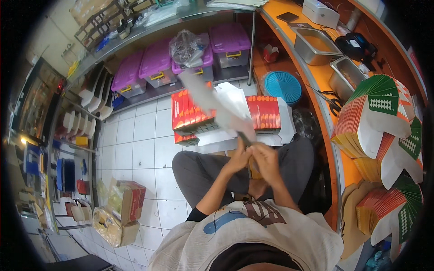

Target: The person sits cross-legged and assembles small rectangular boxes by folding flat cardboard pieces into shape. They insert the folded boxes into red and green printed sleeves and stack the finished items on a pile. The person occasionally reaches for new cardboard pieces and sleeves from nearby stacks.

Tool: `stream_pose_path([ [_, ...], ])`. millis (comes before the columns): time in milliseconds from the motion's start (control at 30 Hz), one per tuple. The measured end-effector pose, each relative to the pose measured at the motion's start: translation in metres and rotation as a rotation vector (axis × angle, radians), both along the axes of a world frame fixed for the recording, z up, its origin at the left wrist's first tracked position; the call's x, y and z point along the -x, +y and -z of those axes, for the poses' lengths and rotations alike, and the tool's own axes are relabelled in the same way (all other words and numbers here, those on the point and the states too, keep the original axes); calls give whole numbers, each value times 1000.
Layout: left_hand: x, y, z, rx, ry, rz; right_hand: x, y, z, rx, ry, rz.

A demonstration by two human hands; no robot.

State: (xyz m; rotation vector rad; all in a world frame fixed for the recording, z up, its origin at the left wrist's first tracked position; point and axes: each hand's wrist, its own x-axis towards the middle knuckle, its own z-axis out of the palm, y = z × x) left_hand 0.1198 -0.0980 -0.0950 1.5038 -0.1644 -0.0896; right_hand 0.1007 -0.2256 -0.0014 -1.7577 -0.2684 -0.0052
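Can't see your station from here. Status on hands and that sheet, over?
Left hand and right hand together at lap, both gripping white flat sheet, blurred. Red carton stacks on floor ahead. Nothing blocking.

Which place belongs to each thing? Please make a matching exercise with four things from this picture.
Things:
1. purple-lidded storage bins
2. blue round basket
3. white flat carton sheet
4. fanned stack of green and orange flat cartons

Places:
A. on the orange counter at the person's right
B. on the low shelf under the steel table
C. held up by both hands
D. on the floor beside the counter base

Pairs: 1-B, 2-D, 3-C, 4-A
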Motion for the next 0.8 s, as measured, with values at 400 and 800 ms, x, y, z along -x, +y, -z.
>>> stream_pose_path([
  [400,53,10,-25,104,11,118,6,1,-15,141,-285,-152],
  [800,60,18,-68,-37,66,325,51,-15,-25,40,-333,75],
])
